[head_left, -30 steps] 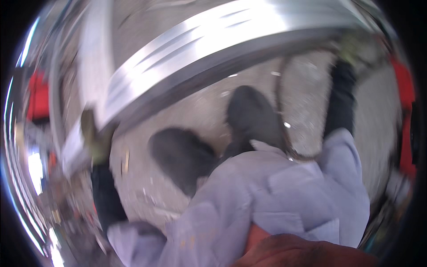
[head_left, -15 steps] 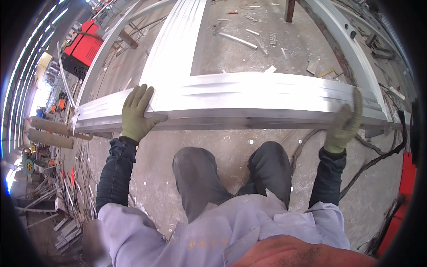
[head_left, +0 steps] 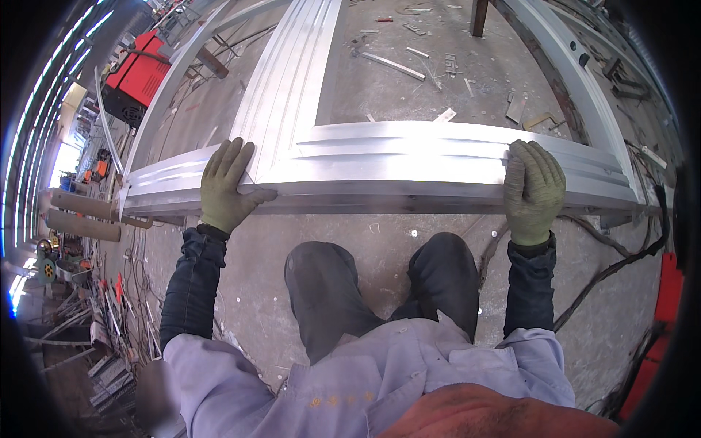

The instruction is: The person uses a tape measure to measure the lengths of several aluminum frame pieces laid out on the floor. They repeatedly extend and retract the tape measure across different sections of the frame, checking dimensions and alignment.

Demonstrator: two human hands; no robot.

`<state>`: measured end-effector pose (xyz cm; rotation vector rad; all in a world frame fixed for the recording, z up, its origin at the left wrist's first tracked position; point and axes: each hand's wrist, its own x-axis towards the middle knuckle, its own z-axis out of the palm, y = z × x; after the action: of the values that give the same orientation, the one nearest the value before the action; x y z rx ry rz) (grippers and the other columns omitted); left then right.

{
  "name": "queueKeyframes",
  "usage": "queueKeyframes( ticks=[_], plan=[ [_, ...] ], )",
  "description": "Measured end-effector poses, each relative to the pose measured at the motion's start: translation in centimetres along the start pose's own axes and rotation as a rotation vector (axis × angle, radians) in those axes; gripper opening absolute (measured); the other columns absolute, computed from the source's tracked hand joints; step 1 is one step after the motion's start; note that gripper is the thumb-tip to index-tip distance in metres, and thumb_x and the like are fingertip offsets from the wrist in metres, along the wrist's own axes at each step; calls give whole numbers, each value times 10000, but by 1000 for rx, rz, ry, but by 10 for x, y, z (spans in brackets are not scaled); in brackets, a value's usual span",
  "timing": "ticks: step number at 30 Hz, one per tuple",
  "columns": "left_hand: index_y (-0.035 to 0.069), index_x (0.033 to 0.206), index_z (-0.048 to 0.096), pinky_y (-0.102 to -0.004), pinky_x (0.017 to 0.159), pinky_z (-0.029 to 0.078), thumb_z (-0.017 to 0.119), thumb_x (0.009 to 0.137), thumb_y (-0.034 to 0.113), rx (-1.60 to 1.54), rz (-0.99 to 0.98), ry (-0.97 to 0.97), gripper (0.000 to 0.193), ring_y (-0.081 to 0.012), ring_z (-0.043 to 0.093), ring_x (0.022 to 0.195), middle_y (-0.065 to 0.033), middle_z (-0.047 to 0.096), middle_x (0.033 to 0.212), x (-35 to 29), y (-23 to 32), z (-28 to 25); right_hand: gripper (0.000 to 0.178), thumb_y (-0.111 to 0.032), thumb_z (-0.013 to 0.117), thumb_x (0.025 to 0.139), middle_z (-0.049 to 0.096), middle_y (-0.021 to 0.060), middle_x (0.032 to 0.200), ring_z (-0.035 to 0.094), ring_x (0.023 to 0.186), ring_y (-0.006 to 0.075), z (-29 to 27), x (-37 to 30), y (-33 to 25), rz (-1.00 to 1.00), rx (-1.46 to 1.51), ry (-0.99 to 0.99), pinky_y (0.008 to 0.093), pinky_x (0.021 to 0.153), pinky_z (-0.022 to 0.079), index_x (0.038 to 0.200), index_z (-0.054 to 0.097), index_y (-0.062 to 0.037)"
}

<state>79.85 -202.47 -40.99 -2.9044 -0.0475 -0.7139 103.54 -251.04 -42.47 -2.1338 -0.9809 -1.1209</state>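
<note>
In front of my knees lies a large metal frame (head_left: 292,95) of pale, ribbed profiles. Its near rail (head_left: 409,157) runs from side to side and meets a long profile pointing away. My left hand (head_left: 228,186), in an olive-green glove, rests on the near rail beside that joint, fingers stretched out and thumb apart along the front edge. Further right, my right hand (head_left: 534,190), gloved alike, lies over the same rail with its fingers extended across the top. Neither hand holds a loose thing.
A red machine (head_left: 139,77) stands beyond the frame at the left. Two cylinders (head_left: 84,215) and scrap metal (head_left: 109,379) are on that side. Dark cables (head_left: 606,270) cross the floor at the right, near a red object (head_left: 666,292). Offcuts (head_left: 394,66) lie inside the frame.
My right hand has moved left along the near rail and now rests on it, after being raised on edge and blurred. My left hand has stayed in place.
</note>
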Motion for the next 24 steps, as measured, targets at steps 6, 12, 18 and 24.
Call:
queueKeyframes(
  ticks=[6, 12, 18, 24],
  plan=[
    [80, 1488, 610, -536, 1190, 435, 917, 670, 600, -9, -3, 16, 1016, -438, 522, 1449, -202, 603, 1520, 0, -1, 0, 195, -179, 693, 986, 784, 161, 1040, 747, 1014, 390, 2, 1, -3, 20, 12, 26, 487, 921, 568, 1065, 762, -15],
    [109, 1478, 617, -538, 1195, 430, 935, 665, 570, -27, -43, 10, 988, -416, 519, 1456, -174, 608, 1518, -1, 3, 0, 177, -166, 697, 995, 777, 168, 1013, 747, 981, 388, 2, 2, -8, 60, 53, 9, 483, 876, 576, 1051, 755, -9],
    [117, 1469, 629, -535, 1199, 433, 954, 649, 502, -44, -72, 7, 963, -415, 517, 1464, -167, 608, 1526, -1, 5, -1, 179, -162, 708, 992, 785, 164, 1047, 750, 1011, 373, 3, -2, -6, 40, 15, 23, 472, 917, 576, 1074, 766, -14],
    [120, 1468, 633, -530, 1208, 430, 945, 649, 576, -4, -70, 10, 988, -400, 520, 1468, -156, 613, 1525, -2, 2, 1, 187, -150, 723, 978, 789, 160, 1065, 753, 1025, 364, 4, -3, -6, 52, 35, 21, 469, 931, 576, 1104, 773, -21]
  ],
)
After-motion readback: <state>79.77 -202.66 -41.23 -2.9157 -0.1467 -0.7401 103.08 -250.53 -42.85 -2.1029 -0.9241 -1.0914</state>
